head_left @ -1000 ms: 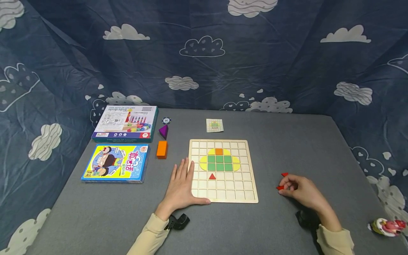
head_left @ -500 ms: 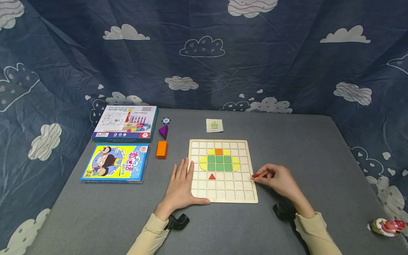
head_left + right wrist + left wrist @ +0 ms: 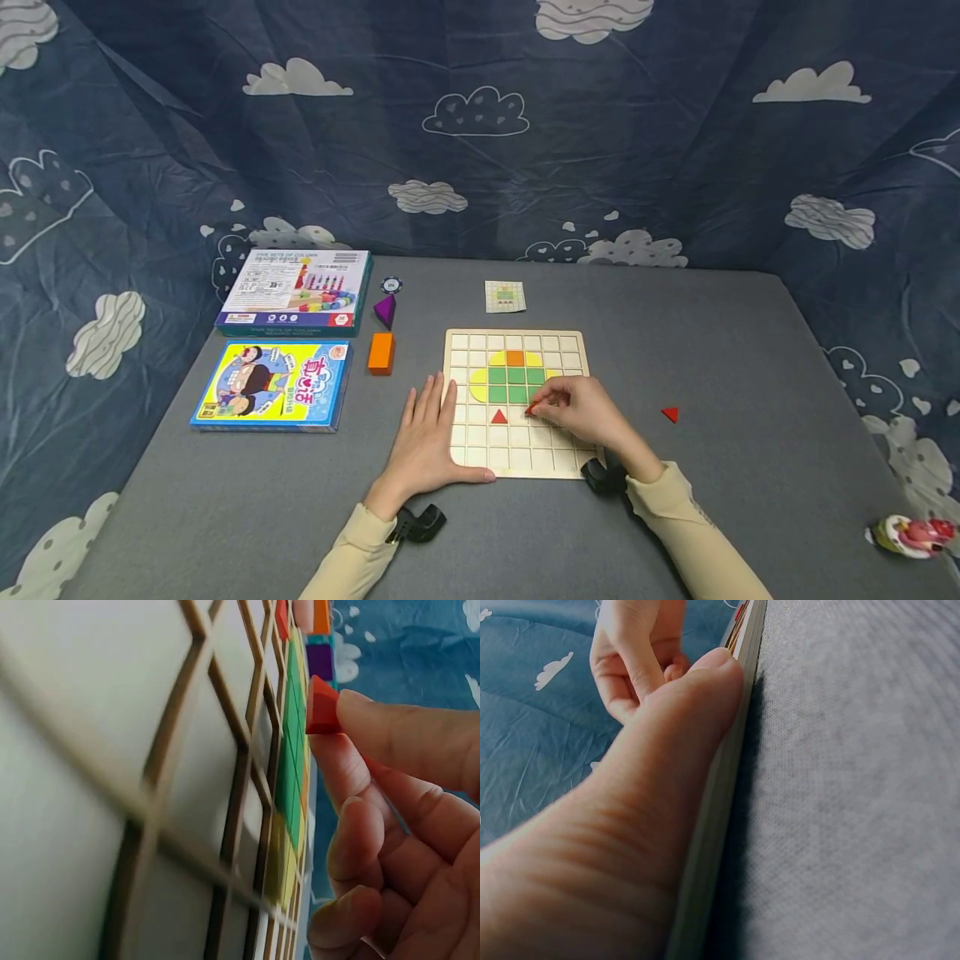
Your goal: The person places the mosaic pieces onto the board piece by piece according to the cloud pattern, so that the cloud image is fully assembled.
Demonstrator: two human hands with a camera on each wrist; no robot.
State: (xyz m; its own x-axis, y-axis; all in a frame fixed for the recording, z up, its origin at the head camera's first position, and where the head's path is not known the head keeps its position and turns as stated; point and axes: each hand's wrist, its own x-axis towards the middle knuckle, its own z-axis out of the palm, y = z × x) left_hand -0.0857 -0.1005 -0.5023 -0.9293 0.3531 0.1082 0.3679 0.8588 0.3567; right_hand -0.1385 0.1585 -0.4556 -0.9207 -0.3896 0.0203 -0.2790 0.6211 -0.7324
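A wooden grid board (image 3: 468,458) lies on the table with green squares (image 3: 517,385), yellow rounded pieces (image 3: 478,385) and an orange square (image 3: 514,358) set in its cells. One red triangle (image 3: 498,417) sits in a cell below the green ones. My left hand (image 3: 422,442) rests flat on the board's left edge, fingers spread and thumb along the near edge. Over the board, my right hand (image 3: 581,408) pinches another red triangle (image 3: 323,709) between thumb and finger. In the right wrist view that piece is just off the grid. A further red triangle (image 3: 671,414) lies right of the board.
A small pattern card (image 3: 506,297) lies behind the board. To the left are a white-and-teal box (image 3: 296,287), a blue-and-yellow box (image 3: 272,383), an orange block (image 3: 381,353), a purple piece (image 3: 385,311) and a round chip (image 3: 392,285). A colourful figurine (image 3: 911,534) is at the near right.
My right hand has carried a red triangle leftward from the table onto the area over the board. The other loose red triangle stays behind on the table. My left hand has kept still.
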